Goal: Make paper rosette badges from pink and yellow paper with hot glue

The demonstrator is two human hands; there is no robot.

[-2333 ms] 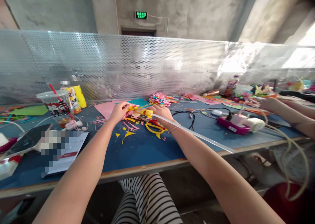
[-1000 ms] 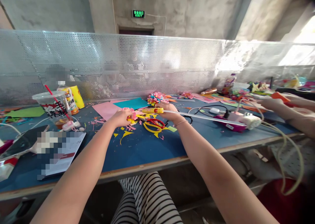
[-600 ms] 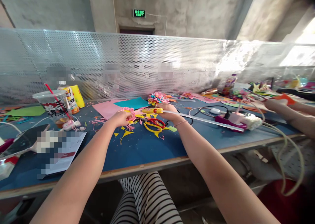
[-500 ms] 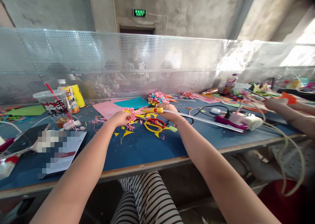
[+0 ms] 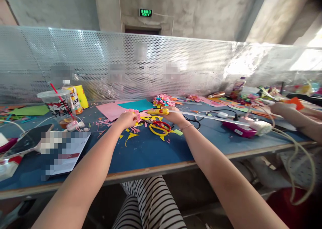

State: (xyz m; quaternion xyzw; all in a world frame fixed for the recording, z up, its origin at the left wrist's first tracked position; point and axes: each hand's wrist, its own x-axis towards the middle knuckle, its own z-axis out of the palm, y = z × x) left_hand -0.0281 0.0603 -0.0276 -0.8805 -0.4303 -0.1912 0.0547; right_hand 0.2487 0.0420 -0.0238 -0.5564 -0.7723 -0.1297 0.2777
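Note:
My left hand (image 5: pixel 126 119) holds a small pink paper flower (image 5: pixel 133 112) just above the blue table (image 5: pixel 141 152). My right hand (image 5: pixel 173 116) grips a yellow glue gun (image 5: pixel 157 111) whose tip points left toward the flower. A long clear glue stick (image 5: pixel 211 117) runs from the gun out to the right. Red-and-yellow scissors (image 5: pixel 158 126) lie below the hands among yellow and pink paper scraps (image 5: pixel 129 135).
A finished paper flower (image 5: pixel 163 101) and pink and teal sheets (image 5: pixel 125 107) lie behind my hands. A plastic cup with a red straw (image 5: pixel 57 105), bottles and a phone (image 5: pixel 25 142) are at left. A magenta power strip (image 5: pixel 243 128) and another person's hands (image 5: pixel 289 111) are at right.
My right hand swung the glue stick from pointing toward the near edge to lying along the table, and lifted the gun slightly. My left hand turned the pink flower up beside the nozzle.

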